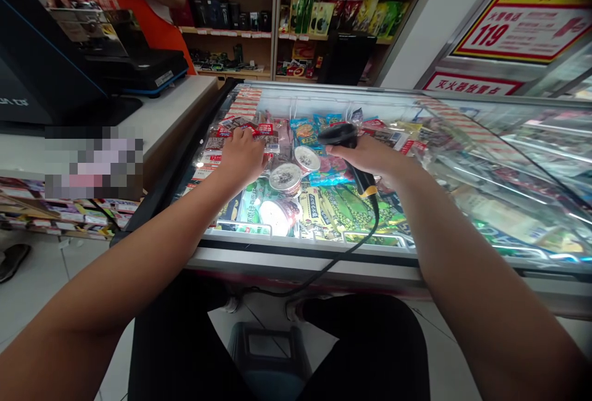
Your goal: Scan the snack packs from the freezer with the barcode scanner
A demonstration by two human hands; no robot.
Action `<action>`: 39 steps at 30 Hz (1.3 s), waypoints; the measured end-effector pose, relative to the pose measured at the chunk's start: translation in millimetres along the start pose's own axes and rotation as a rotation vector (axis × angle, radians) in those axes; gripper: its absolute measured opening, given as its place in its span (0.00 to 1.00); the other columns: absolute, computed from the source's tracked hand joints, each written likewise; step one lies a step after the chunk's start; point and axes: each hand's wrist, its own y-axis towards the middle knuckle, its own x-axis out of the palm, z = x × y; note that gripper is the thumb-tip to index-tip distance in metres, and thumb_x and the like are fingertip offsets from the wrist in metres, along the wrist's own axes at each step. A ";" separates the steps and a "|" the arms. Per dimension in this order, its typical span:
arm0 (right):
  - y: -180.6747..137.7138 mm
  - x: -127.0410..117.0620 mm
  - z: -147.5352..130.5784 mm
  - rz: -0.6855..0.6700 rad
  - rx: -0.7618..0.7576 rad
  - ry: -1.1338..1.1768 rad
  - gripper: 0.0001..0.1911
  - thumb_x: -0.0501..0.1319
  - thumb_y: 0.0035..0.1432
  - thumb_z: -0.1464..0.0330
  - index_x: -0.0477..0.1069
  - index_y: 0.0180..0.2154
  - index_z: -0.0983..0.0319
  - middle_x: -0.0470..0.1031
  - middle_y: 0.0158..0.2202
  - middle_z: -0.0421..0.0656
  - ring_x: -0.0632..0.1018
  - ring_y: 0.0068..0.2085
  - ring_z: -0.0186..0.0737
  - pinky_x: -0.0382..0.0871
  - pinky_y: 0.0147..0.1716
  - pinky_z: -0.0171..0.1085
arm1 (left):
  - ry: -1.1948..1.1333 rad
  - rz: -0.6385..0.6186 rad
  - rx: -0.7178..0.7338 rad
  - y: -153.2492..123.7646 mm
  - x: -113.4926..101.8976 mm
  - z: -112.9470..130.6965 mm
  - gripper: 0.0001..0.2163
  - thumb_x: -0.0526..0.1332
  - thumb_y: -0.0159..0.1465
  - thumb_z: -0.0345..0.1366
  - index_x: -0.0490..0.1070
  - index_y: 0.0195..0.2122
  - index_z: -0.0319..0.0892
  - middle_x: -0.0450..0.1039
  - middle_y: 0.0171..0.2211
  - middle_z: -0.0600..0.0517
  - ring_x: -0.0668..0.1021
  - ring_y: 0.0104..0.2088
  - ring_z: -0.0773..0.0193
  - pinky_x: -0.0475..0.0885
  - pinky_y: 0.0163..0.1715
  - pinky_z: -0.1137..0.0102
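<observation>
My right hand is wrapped around the handle of a black barcode scanner with a yellow band near its base. The scanner's head points left, and a black cable runs down from it. My left hand has its fingers curled over a red-and-brown packet with a white barcode label at its right end. Both hands are above the glass top of a chest freezer. Beneath and around them show white round-lidded tubs and green bags.
A counter with a scale and a dark screen stands to the left. Behind it is a person in an orange apron. Stocked shelves line the back. Between my legs sits a grey-blue stool or bin.
</observation>
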 end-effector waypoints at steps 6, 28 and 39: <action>1.5 8.8 -0.8 -0.112 -0.046 0.200 0.23 0.67 0.60 0.47 0.77 0.42 0.59 0.77 0.30 0.49 0.77 0.30 0.47 0.71 0.27 0.43 | -0.117 -0.071 0.414 -6.2 -7.1 21.6 0.23 0.54 0.74 0.44 0.67 0.67 0.44 0.66 0.65 0.39 0.67 0.66 0.42 0.66 0.63 0.49; 3.6 8.6 -2.0 -0.288 0.167 0.649 0.21 0.64 0.65 0.48 0.73 0.35 0.60 0.80 0.36 0.52 0.78 0.32 0.43 0.74 0.23 0.38 | -0.156 -0.116 0.383 -12.1 1.3 43.6 0.41 0.44 0.73 0.62 0.55 0.75 0.35 0.51 0.77 0.38 0.59 0.74 0.40 0.58 0.70 0.45; 3.4 7.7 0.3 -0.313 0.112 0.675 0.23 0.65 0.63 0.47 0.74 0.33 0.60 0.78 0.34 0.51 0.75 0.30 0.41 0.75 0.26 0.40 | -0.166 -0.134 0.346 -10.3 1.1 42.0 0.41 0.42 0.72 0.64 0.55 0.76 0.37 0.50 0.77 0.39 0.59 0.75 0.39 0.53 0.72 0.41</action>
